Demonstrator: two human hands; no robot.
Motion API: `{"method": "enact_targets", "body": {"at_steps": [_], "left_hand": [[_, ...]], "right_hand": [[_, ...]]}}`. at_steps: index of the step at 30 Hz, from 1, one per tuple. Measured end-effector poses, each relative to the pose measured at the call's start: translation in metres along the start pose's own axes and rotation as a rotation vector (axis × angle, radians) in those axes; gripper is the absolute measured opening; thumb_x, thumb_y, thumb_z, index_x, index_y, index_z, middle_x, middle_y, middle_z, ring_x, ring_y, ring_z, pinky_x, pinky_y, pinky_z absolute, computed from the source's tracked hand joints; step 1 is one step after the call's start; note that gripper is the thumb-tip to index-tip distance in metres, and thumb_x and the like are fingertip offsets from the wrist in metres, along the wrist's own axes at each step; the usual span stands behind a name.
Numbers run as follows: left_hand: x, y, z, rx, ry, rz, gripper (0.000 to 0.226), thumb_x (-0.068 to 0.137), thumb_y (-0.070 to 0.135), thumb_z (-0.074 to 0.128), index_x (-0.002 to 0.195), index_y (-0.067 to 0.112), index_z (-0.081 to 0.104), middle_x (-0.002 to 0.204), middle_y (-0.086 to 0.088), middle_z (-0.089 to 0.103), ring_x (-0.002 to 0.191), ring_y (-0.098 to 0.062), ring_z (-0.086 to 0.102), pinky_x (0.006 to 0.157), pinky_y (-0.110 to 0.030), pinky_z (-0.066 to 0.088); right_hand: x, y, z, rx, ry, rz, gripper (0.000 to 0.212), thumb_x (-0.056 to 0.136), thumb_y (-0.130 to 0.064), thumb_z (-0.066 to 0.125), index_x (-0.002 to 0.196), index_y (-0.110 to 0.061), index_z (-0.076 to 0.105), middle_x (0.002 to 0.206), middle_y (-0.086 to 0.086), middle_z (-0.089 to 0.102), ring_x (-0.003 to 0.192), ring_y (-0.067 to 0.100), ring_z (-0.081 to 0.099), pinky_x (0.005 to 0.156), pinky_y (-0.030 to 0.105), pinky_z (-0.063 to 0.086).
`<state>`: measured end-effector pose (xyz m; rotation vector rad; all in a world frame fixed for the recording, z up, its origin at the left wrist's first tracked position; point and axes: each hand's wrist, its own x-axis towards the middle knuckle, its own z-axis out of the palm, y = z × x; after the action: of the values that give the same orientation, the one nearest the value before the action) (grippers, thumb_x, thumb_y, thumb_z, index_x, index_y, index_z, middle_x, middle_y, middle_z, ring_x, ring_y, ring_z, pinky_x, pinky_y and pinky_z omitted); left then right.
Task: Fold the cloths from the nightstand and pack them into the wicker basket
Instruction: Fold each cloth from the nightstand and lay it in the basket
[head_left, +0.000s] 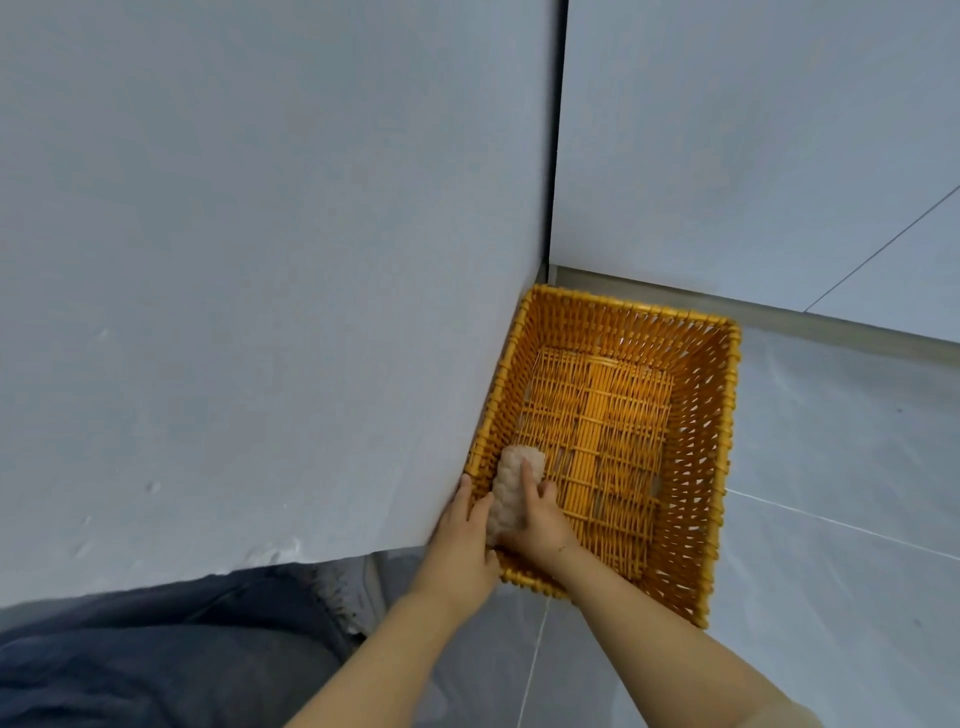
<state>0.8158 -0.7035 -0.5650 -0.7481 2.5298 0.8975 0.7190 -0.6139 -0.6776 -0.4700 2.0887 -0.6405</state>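
An orange wicker basket (696, 447) stands on the floor, its left rim against a tall grey panel. A small pale pink fluffy cloth (511, 480), folded into a narrow bundle, sits in the basket's near left corner. My left hand (462, 540) holds the bundle's near end from the left, fingers up along the basket rim. My right hand (537, 517) grips the bundle from the right, with the index finger lying straight along its top. Apart from the bundle, the basket's woven bottom is bare.
The grey panel (260, 286) fills the left half of the view. A grey wall (753, 145) with a baseboard runs behind the basket. Grey floor tiles (841, 519) lie to the right. My dark trouser leg (156, 654) is at the lower left.
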Motion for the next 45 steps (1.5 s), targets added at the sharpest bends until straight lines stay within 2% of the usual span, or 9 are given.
{"method": "enact_targets", "body": {"at_steps": [5,10,15,18,20,26,35,41,45], "left_hand": [[-0.002,-0.001,-0.004,-0.015,-0.045,0.009,0.066,0.095,0.014,0.052,0.153,0.019,0.021,0.163,-0.002,-0.008,0.150,-0.016,-0.003,0.115,-0.018,0.005],[-0.005,0.004,-0.011,-0.061,-0.087,-0.034,0.060,0.095,0.015,0.052,0.151,0.017,0.030,0.163,-0.004,0.008,0.150,-0.020,0.011,0.120,-0.027,0.015],[-0.014,0.013,-0.026,-0.005,-0.090,0.001,0.049,0.097,0.017,0.049,0.145,0.013,0.040,0.158,-0.005,0.026,0.144,-0.020,0.028,0.116,-0.025,0.022],[-0.023,0.025,-0.043,-0.008,-0.062,0.052,0.040,0.096,0.016,0.051,0.135,0.011,0.051,0.140,-0.006,0.048,0.128,-0.023,0.048,0.107,-0.027,0.036],[-0.031,0.035,-0.056,-0.035,0.003,0.067,0.037,0.095,0.019,0.052,0.132,0.015,0.054,0.133,-0.003,0.055,0.119,-0.019,0.055,0.102,-0.028,0.041],[-0.098,0.059,-0.091,-0.130,0.089,0.143,0.030,0.095,0.023,0.052,0.123,0.026,0.062,0.118,0.010,0.065,0.107,-0.005,0.059,0.093,-0.024,0.047],[-0.231,0.037,-0.156,-0.475,0.539,0.126,0.026,0.093,0.018,0.061,0.103,0.041,0.066,0.105,0.021,0.066,0.099,0.007,0.059,0.088,-0.012,0.047],[-0.291,0.007,-0.205,-0.635,0.842,0.133,0.028,0.092,0.007,0.060,0.097,0.033,0.070,0.093,0.016,0.069,0.087,0.005,0.062,0.079,-0.011,0.046],[-0.320,-0.023,-0.223,-0.686,0.942,0.100,0.028,0.093,0.012,0.060,0.098,0.037,0.069,0.100,0.017,0.068,0.092,0.006,0.060,0.077,-0.006,0.044]], "right_hand": [[0.005,0.002,0.006,-0.142,-0.038,0.020,0.115,0.086,-0.047,0.067,0.149,-0.020,-0.026,0.158,0.017,0.012,0.136,0.031,0.039,0.111,0.036,0.036],[0.006,-0.005,-0.007,0.215,-0.086,0.051,0.120,0.073,-0.045,0.080,0.153,-0.026,-0.007,0.157,0.012,0.022,0.140,0.028,0.033,0.116,0.039,0.030],[-0.034,-0.006,-0.040,0.349,0.057,0.092,0.068,0.092,-0.028,0.065,0.149,-0.016,0.029,0.140,0.011,0.050,0.122,0.024,0.052,0.096,0.033,0.046],[-0.066,-0.014,-0.064,0.453,0.194,0.096,0.032,0.094,-0.025,0.061,0.124,-0.013,0.059,0.121,0.006,0.063,0.100,0.014,0.058,0.081,0.025,0.046],[-0.091,-0.024,-0.078,0.533,0.191,0.037,0.014,0.096,-0.023,0.059,0.107,-0.018,0.066,0.109,0.003,0.067,0.093,0.010,0.060,0.074,0.020,0.046],[-0.169,-0.078,-0.108,0.673,0.208,-0.152,0.014,0.097,-0.022,0.058,0.103,-0.016,0.068,0.097,0.000,0.071,0.084,0.009,0.065,0.063,0.011,0.049],[-0.262,-0.159,-0.105,0.539,0.086,-0.414,0.015,0.095,-0.020,0.058,0.102,-0.022,0.071,0.092,-0.005,0.074,0.089,0.012,0.068,0.081,0.026,0.054],[-0.302,-0.240,-0.077,0.376,-0.049,-0.637,0.017,0.096,-0.022,0.056,0.104,-0.019,0.071,0.093,-0.003,0.073,0.086,0.010,0.067,0.075,0.018,0.053],[-0.311,-0.294,-0.056,0.298,-0.101,-0.737,0.018,0.097,-0.017,0.055,0.103,-0.013,0.071,0.095,0.004,0.074,0.083,0.012,0.066,0.078,0.024,0.053]]}}
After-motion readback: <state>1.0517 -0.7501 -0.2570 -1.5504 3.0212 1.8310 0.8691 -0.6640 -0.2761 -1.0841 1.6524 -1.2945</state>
